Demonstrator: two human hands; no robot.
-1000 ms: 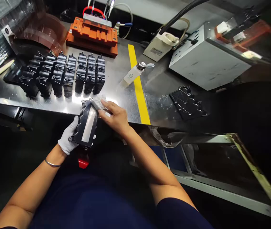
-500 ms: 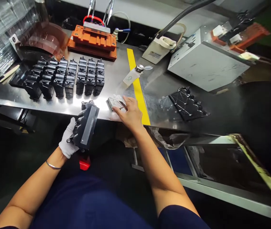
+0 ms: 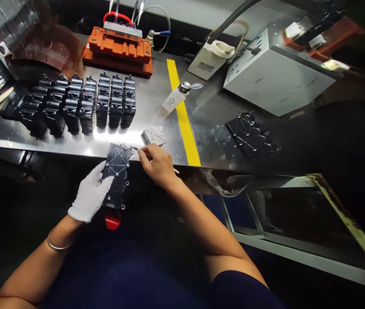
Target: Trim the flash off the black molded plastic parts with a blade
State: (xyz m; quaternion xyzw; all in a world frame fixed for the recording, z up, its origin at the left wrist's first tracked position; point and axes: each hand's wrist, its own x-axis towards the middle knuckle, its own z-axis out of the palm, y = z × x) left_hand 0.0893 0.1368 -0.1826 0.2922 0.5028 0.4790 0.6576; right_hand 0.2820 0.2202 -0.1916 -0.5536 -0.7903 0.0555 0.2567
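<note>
My left hand (image 3: 89, 193), in a white glove, is closed around a black moulded plastic housing (image 3: 117, 171). The housing stands lengthwise over the bench's front edge, its ribbed face with bosses and screw eyelets turned up. My bare right hand (image 3: 157, 165) pinches a slim hand tool; a pale end (image 3: 176, 171) sticks out behind the palm. Its thin dark tip is at the housing's upper right corner, by an eyelet; whether they touch I cannot tell. Just beyond that hand lies a grey block wrapped in white cloth (image 3: 154, 135).
Several black housings (image 3: 85, 105) stand in a row on the metal bench. Behind them sits an orange fixture (image 3: 118, 49). A white dispenser bottle (image 3: 173, 99) is beside yellow tape (image 3: 187, 137). A black ribbed part (image 3: 249, 133) and a grey box (image 3: 277, 71) are at right.
The housing has been turned from its smooth strip side to its ribbed face. My right hand has moved left and down from the cloth-wrapped block to the housing's corner.
</note>
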